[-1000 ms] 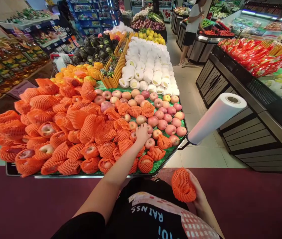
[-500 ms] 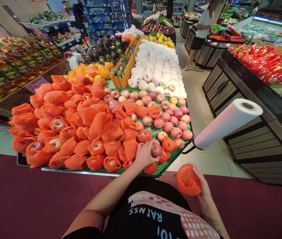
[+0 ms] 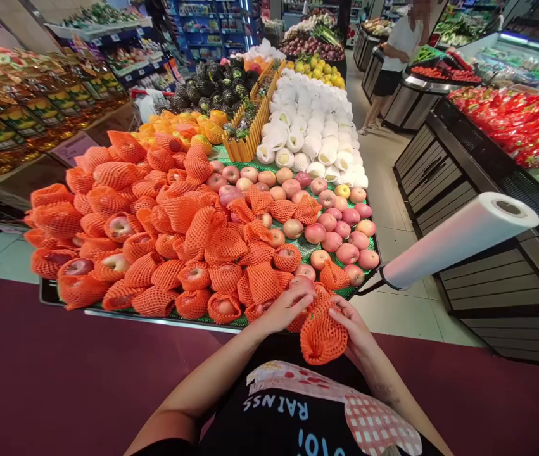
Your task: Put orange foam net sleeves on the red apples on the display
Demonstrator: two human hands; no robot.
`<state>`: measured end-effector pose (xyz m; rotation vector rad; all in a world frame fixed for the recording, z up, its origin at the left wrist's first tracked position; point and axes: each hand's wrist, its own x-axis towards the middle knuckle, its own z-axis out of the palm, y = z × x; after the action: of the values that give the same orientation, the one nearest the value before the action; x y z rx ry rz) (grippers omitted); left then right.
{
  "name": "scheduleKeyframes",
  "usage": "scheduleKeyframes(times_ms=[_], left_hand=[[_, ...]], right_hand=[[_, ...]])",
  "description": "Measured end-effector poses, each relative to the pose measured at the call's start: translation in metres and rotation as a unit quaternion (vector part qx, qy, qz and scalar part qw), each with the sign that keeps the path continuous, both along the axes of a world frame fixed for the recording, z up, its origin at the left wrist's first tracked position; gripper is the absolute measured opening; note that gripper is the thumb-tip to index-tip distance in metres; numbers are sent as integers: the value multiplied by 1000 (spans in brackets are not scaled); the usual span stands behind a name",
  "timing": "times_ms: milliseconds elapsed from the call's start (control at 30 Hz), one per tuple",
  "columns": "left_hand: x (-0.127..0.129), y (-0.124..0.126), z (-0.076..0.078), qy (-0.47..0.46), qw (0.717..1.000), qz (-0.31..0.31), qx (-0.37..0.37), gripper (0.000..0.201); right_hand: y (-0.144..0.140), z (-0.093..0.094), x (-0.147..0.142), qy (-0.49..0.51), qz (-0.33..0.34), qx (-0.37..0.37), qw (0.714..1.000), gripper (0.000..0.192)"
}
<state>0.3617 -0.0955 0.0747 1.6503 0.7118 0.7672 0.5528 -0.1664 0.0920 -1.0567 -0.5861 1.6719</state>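
My left hand (image 3: 289, 309) is at the front edge of the fruit display, its fingers curled against a pinkish-red apple (image 3: 301, 282) that shows just beyond them. Its fingertips also come close to an orange foam net sleeve (image 3: 322, 332). My right hand (image 3: 355, 326) grips that sleeve from the right side, fingers on its upper part. The sleeve hangs in front of my body, its rounded lower end toward me; whether anything is inside cannot be made out. Bare apples (image 3: 332, 241) and net-wrapped apples (image 3: 224, 278) lie around my hands.
A roll of clear plastic bags (image 3: 459, 240) juts out at the display's right corner. White-sleeved fruit (image 3: 314, 126) and a low wooden fence (image 3: 243, 136) stand farther back. Bottles of oil (image 3: 26, 117) line the left. A person (image 3: 399, 47) stands in the right aisle.
My right hand has brought the orange net sleeve left and up to meet my left hand. My left hand has turned and dropped slightly toward the sleeve. The view has shifted a little.
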Motion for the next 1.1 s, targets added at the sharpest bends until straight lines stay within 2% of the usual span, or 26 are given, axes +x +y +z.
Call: scheduleKeyframes(times_ms=[67, 100, 167, 200, 267, 333, 400, 433, 500, 567, 667, 767, 833, 967, 1100], left_hand=[[-4, -6, -4, -50, 989, -63, -121, 36], [-6, -9, -8, -76, 979, -72, -177, 39], [-11, -13, -20, -139, 948, -64, -279, 48], [-13, -14, -26, -169, 931, -52, -319, 51], [-17, -15, -36, -202, 907, -41, -368, 53], [-20, -15, -42, -187, 904, -65, -380, 51], [-19, -13, -47, -148, 916, -75, -365, 51], [-17, -12, -49, -135, 924, -52, -353, 50], [-10, -10, -55, -136, 931, 54, -334, 50], [-1, -9, -63, -152, 916, 177, -328, 53], [9, -8, -75, -152, 894, 272, -324, 51], [14, -7, -84, -137, 889, 304, -313, 44], [14, -7, -87, -125, 889, 314, -307, 39], [14, -7, -89, -93, 902, 303, -294, 34], [17, -6, -86, -62, 914, 286, -280, 34]], right_hand=[[6, 1, -5, -25, 29, 23, 999, 31], [9, 0, -5, -44, 43, 31, 998, 29], [17, -4, 0, -92, 106, 37, 989, 28], [23, -7, 4, -120, 161, 38, 979, 29], [36, -11, 14, -179, 268, 46, 946, 33], [54, -14, 23, -245, 307, 70, 917, 38], [77, -15, 26, -303, 270, 103, 908, 41], [89, -15, 25, -325, 241, 118, 907, 41], [114, -17, 19, -356, 196, 149, 901, 41], [134, -22, 8, -383, 174, 178, 889, 41], [152, -31, -7, -408, 189, 202, 870, 42], [152, -41, -13, -423, 205, 216, 856, 41], [143, -47, -12, -431, 189, 225, 853, 38], [116, -55, -3, -439, 105, 225, 863, 32], [87, -64, -1, -432, 9, 199, 879, 35]])
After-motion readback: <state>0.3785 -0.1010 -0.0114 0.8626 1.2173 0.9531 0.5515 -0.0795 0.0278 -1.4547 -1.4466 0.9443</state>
